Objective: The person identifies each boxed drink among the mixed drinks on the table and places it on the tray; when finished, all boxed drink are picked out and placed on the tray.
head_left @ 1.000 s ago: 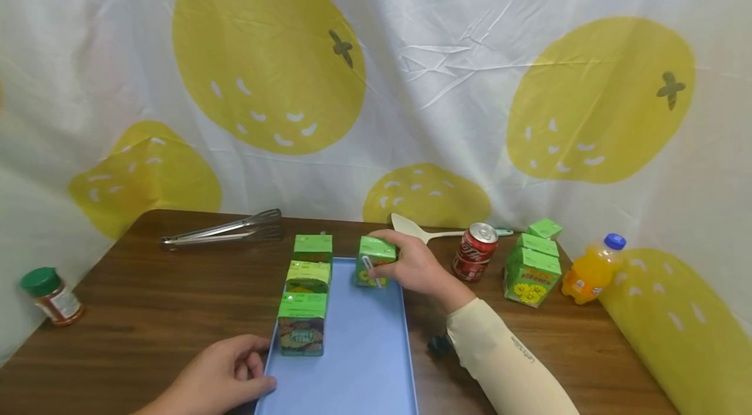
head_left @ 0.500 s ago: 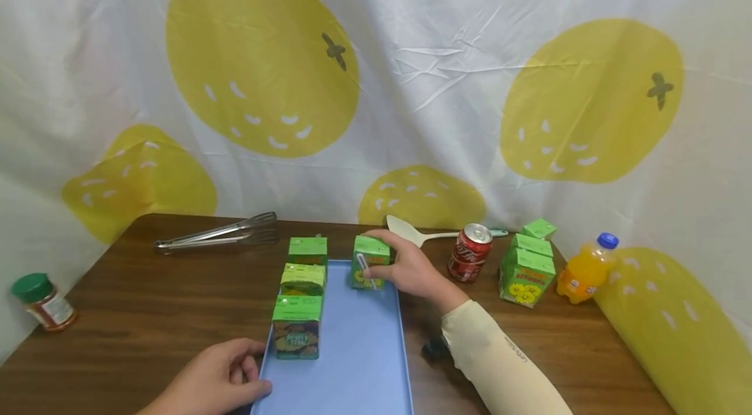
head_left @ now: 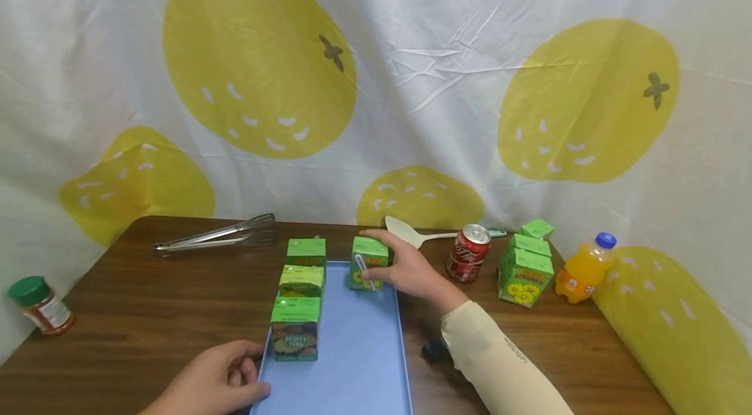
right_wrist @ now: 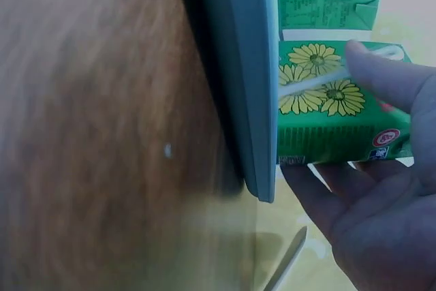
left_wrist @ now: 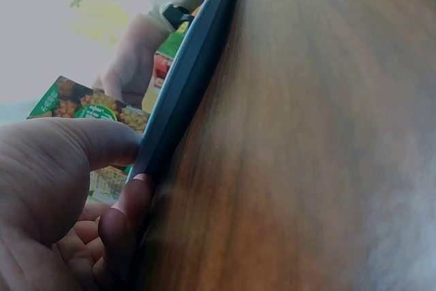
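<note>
Blue tray is pinched by the left hand; the right hand grips a green carton.

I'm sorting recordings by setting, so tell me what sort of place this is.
Probably a makeshift tabletop set: a fruit-print cloth hangs behind a wood-look table that bears a blue tray of drink cartons.

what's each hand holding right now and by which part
Right hand: a green flowered carton, gripped front to back. Left hand: the blue tray, pinched at its left rim.
</note>
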`<action>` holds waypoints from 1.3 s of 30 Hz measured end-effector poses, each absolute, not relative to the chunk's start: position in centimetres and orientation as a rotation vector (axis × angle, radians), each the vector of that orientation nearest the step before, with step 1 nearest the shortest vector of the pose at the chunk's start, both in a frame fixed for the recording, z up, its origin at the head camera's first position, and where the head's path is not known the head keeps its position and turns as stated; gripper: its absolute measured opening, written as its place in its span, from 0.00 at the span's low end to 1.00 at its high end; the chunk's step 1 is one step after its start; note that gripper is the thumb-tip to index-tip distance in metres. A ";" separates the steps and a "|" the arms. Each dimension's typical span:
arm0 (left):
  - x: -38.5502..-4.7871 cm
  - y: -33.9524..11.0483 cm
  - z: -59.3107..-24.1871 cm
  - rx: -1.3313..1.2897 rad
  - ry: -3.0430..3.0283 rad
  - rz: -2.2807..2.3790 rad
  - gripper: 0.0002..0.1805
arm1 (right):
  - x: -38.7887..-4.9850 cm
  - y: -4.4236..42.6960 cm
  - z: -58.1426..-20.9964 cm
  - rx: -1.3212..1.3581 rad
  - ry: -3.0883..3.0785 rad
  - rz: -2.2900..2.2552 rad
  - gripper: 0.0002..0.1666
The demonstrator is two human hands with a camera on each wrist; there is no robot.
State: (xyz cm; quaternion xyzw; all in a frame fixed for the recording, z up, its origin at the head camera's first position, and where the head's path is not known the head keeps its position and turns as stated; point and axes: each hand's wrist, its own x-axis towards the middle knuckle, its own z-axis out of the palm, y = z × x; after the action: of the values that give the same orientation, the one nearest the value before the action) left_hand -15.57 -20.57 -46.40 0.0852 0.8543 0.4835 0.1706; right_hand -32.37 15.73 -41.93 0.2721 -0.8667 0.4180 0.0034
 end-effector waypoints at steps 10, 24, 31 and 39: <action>-15.5 -20.6 -46.8 0.302 2.454 1.376 0.34 | -31.9 16.6 -40.7 0.903 -2.702 1.176 0.54; -15.5 -20.7 -47.0 0.314 2.479 1.376 0.34 | -30.4 18.8 -39.8 0.968 -2.620 1.014 0.56; -15.5 -20.7 -46.8 0.328 2.487 1.383 0.33 | -29.3 20.3 -39.5 0.959 -2.570 0.951 0.55; -15.3 -20.8 -46.8 0.319 2.498 1.370 0.34 | -27.3 22.5 -39.0 0.886 -2.584 0.791 0.55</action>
State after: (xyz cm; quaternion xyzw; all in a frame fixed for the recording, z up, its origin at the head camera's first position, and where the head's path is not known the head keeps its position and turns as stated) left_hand -15.32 -20.78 -46.80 0.1102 0.8632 0.4733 0.1368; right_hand -27.27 22.53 -39.03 0.3079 -0.8986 0.2749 0.1484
